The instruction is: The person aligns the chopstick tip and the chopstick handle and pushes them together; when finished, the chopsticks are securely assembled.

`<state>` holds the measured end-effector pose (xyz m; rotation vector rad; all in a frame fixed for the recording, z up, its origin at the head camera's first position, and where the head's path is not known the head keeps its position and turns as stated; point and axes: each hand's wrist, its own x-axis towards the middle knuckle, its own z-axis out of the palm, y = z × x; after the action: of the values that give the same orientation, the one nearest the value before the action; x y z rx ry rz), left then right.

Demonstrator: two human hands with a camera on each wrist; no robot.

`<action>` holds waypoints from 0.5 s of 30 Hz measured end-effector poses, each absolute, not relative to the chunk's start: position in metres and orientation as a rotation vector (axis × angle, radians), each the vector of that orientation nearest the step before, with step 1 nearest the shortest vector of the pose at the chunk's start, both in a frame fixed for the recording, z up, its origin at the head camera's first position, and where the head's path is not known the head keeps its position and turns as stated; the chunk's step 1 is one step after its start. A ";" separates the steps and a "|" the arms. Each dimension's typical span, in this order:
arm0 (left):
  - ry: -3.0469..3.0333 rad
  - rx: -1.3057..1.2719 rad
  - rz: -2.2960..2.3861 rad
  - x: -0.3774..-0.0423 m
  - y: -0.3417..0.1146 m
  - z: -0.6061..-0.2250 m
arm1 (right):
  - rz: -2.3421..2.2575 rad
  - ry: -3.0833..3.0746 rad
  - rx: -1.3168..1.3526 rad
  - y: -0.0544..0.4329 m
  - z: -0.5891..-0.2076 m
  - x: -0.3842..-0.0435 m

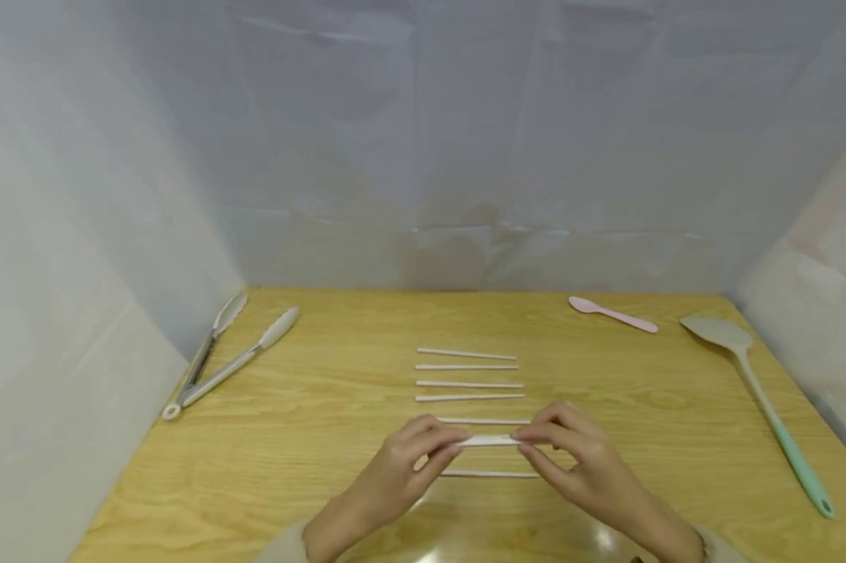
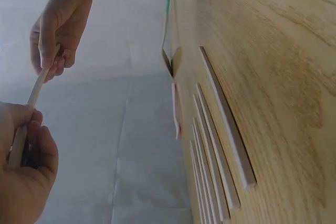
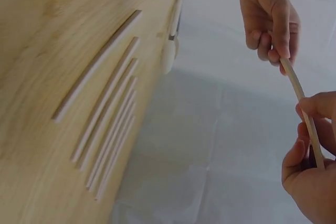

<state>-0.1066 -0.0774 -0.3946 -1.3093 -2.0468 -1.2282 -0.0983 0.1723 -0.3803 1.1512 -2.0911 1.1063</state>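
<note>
My left hand (image 1: 398, 463) and right hand (image 1: 586, 461) pinch one pale chopstick (image 1: 489, 441) between thumbs and fingers, one hand toward each end. In both wrist views this chopstick (image 2: 37, 90) is held up off the table, and its ends are partly hidden by the hands. Several more pale chopsticks lie in a row of roughly parallel sticks beneath and beyond the hands, among them a near chopstick (image 1: 489, 473) and a far chopstick (image 1: 467, 354). The fingers cover parts of the nearer ones in the head view.
Metal tongs (image 1: 219, 375) lie spread at the left of the wooden table (image 1: 310, 469). A pink spoon (image 1: 613, 314) rests at the back right, and a spatula with a green handle (image 1: 792, 453) lies along the right edge. Pale sheeting (image 1: 465, 141) surrounds the back and sides.
</note>
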 end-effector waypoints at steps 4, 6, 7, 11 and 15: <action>-2.160 -1.310 -1.271 -0.104 -0.084 -0.402 | 1.097 -2.176 1.171 0.179 -0.393 -0.098; -2.235 -1.313 -1.296 -0.103 -0.089 -0.407 | 1.099 -2.197 1.175 0.182 -0.402 -0.097; -2.275 -1.316 -1.301 -0.102 -0.091 -0.410 | 1.109 -2.203 1.181 0.184 -0.406 -0.097; -2.480 -1.354 -1.287 -0.097 -0.102 -0.423 | 1.124 -2.240 1.222 0.191 -0.428 -0.095; -2.713 -1.410 -1.128 -0.093 -0.110 -0.431 | 1.091 -2.296 1.295 0.197 -0.448 -0.094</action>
<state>-0.0929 -0.1095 -0.4312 -1.4099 -2.7129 -1.1279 -0.0941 0.1971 -0.4475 1.2950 -2.2963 1.0912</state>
